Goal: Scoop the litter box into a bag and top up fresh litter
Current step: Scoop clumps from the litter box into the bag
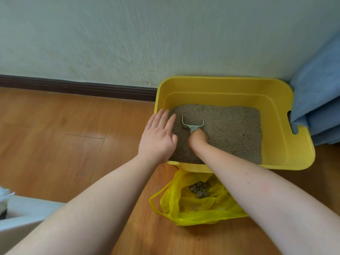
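Lying nearest, on the floor (55, 126): bag (198, 205), mouth open, clumps already inside, just near of the box (276, 92). Right hand (197, 139) gripping the scoop (192, 126), digging into litter (230, 129). Left hand (158, 137) resting flat, fingers straight, on the box's left rim. Risking, by judgement: spilling clumps while crossing the near rim; collapsing bag mouth catching nothing.

Your two forearms come into view bare from the bottom edge, with no sleeves, watch or jewellery showing. Your left hand (157, 138) and right hand (198, 138) are ungloved. A few small marks dot the right forearm behind the wrist.
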Action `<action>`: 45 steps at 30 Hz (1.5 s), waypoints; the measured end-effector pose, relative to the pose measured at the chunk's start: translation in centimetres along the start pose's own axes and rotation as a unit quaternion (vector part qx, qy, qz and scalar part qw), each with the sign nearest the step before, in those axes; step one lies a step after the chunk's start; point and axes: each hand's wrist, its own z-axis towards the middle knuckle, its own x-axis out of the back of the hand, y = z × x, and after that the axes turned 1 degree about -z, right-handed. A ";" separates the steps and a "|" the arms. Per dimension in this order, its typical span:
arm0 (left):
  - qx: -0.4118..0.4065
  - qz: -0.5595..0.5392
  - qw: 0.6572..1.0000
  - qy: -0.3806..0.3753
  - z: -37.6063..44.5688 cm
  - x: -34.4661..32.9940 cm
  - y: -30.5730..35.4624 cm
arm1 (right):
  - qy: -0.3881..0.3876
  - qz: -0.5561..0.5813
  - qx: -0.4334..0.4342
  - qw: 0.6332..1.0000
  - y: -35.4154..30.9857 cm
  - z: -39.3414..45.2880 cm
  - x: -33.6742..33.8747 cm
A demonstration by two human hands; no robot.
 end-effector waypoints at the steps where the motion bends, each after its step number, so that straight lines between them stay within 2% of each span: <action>1: 0.001 0.001 1.000 0.001 0.0 0.0 0.0 | 0.015 0.006 0.012 1.000 0.2 0.1 -0.1; 6: 0.001 -0.005 1.000 0.007 0.0 0.1 0.0 | 0.049 -0.004 0.034 0.998 0.9 0.0 0.0; 11: 0.000 -0.004 1.000 0.007 0.1 0.2 0.0 | 0.046 0.065 -0.037 0.996 0.6 1.0 0.5; 13: 0.001 -0.003 1.000 0.008 0.1 0.2 0.0 | 0.043 0.075 -0.034 0.996 0.6 1.1 0.5; 25: 0.009 -0.007 1.000 -0.002 0.1 0.0 0.0 | 0.066 -0.035 0.099 0.992 3.0 -0.4 1.1; 33: 0.008 -0.007 1.000 -0.005 0.1 0.1 -0.1 | 0.082 -0.005 0.131 0.988 4.2 -2.7 0.8; 38: 0.015 -0.009 1.000 -0.012 0.2 0.1 -0.2 | 0.053 0.029 0.137 0.989 5.3 -3.6 2.3; 45: 0.009 -0.003 1.000 -0.017 0.2 0.1 -0.3 | 0.048 -0.004 0.171 0.984 7.6 -7.1 4.3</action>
